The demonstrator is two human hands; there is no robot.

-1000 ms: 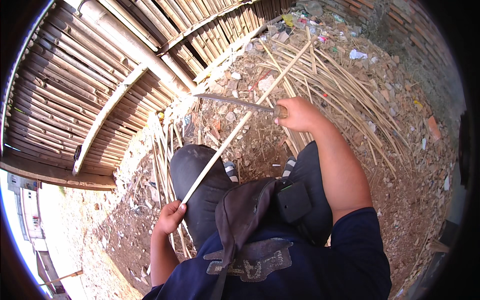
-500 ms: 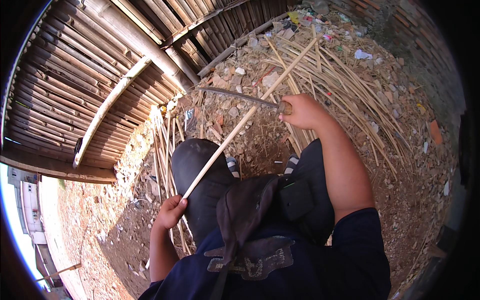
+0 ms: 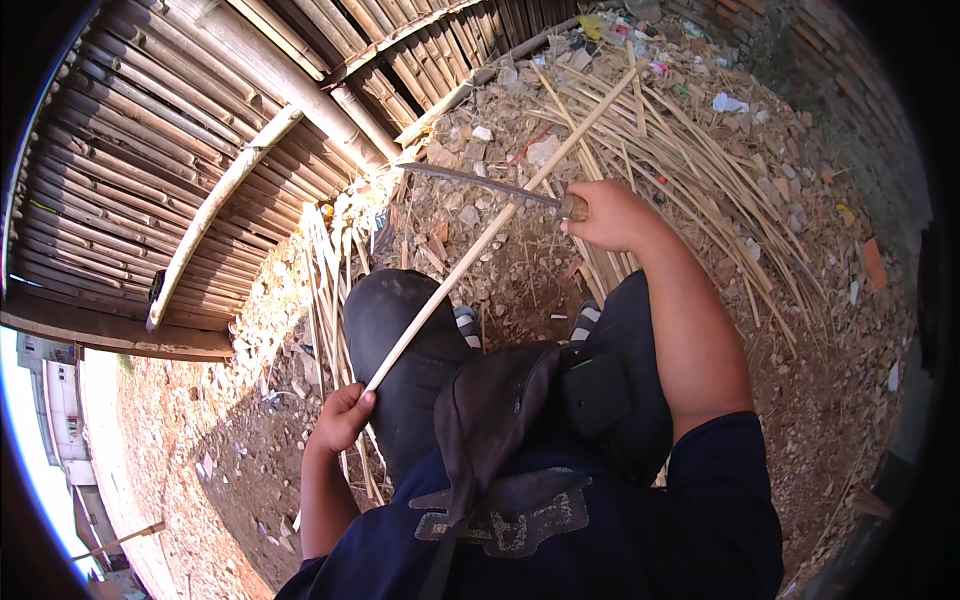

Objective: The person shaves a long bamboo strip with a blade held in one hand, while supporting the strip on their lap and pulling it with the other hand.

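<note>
The long bamboo strip (image 3: 500,215) is running diagonally from beside the person's left knee up and away over the rubble toward the pile of split bamboo (image 3: 690,160). The left hand (image 3: 343,418) is closing around the strip's near end, fingers wrapped and thumb on top, with the forearm coming up bent at the elbow. The right hand (image 3: 610,215) is gripping the handle of a long knife (image 3: 480,183), arm reaching forward nearly straight past the right knee, the blade lying across the strip about midway and pointing toward the bamboo fence (image 3: 190,150). Whether the edge is biting into the strip I cannot tell. The strip is looking light, thin and springy, stiff along its length but likely to flex and whip at the far end; its split edges are probably sharp and splintery, so holding it near the end in a full fist, well behind the blade, seems soundest.
</note>
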